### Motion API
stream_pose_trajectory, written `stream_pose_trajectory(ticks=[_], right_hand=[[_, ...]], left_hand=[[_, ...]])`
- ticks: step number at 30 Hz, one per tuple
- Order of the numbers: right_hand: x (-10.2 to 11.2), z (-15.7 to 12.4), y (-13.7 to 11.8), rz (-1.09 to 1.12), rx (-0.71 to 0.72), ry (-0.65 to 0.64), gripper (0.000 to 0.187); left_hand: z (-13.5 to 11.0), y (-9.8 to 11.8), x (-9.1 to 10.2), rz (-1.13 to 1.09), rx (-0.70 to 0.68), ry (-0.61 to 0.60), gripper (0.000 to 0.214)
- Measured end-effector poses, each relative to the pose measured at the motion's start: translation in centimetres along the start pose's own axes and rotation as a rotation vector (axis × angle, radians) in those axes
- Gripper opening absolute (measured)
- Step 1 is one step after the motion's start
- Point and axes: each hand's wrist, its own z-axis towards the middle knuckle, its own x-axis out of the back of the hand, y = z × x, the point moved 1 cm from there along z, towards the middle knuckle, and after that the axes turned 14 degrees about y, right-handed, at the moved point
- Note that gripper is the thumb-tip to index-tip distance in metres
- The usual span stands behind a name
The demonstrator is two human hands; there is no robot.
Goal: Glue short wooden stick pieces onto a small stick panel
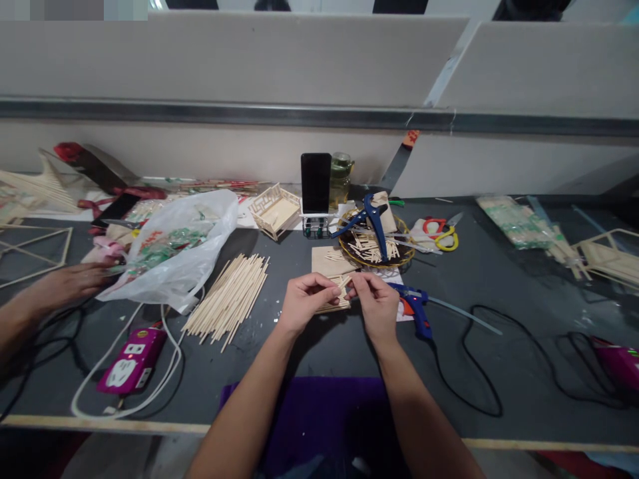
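Note:
My left hand (305, 301) and my right hand (375, 303) meet over the dark table, both pinching a small piece made of short wooden sticks (343, 284). Under them lies a flat panel of glued sticks (335, 305) next to a thin wooden board (329, 260). A blue glue gun (417, 307) rests just right of my right hand. A loose pile of long wooden sticks (231, 297) lies left of my left hand.
A round tray (372, 247) of cut sticks carries blue cutters (370, 216). Behind stand a phone (315, 182), a jar (341, 175) and a small stick-built box (275, 210). Scissors (441, 233), a plastic bag (176, 247), a pink power strip (132, 360) and another person's hand (70, 283) lie around.

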Motion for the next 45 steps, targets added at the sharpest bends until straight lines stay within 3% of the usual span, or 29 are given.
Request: stream_pose_trajectory(ticks=[29,45], right_hand=[[0.1,-0.1,0.2,-0.043,0.086,-0.017,0.022],[-0.2,0.3,1.1,0.149,-0.087,0.047,0.018]], left_hand=[[0.2,-0.4,0.2,-0.059,0.027,0.003,0.021],[0.3,0.0,0.4,-0.085,0.019,0.021,0.018]])
